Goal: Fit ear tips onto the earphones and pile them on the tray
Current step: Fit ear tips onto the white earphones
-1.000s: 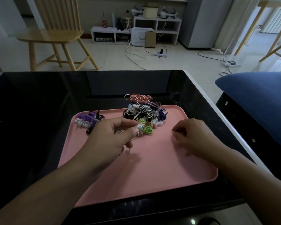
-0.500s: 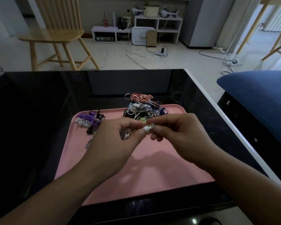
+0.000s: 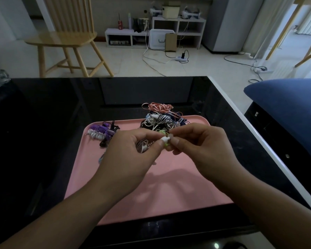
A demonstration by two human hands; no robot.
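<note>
Both hands meet above the pink tray [image 3: 169,194], over its middle. Left hand [image 3: 131,155] has thumb and forefinger pinched together on a white earbud [image 3: 164,139]; the bud's coiled whitish cable [image 3: 142,145] sits bunched in the curl of the left palm, a plug end sticking out of it toward the bud. Right hand [image 3: 201,142] has fingers curled, thumb and forefinger tips clamped on a small pale ear tip [image 3: 171,136] that touches the bud's nozzle end. Cannot tell if the tip is fully seated or only pressed against it. A bit of green cable [image 3: 166,144] shows just under the bud, between the two hands.

At the tray's far edge, beyond the hands: a pile of bundled earphones [image 3: 159,119], black-and-white striped ones in the middle, an orange-and-white coil on top at the back spilling past the tray's rim, dark blue ones on the right side of the pile. At the tray's far-left corner: a smaller cluster, purple earphones [image 3: 99,128] with a white coiled bundle [image 3: 95,135] touching them, and a black earbud [image 3: 103,143] just on the near side of those.

The tray lies on a glossy black table [image 3: 43,123] with a white edge along its right side. Past the table's far side, a wooden chair [image 3: 65,36] stands on pale floor tiles.
</note>
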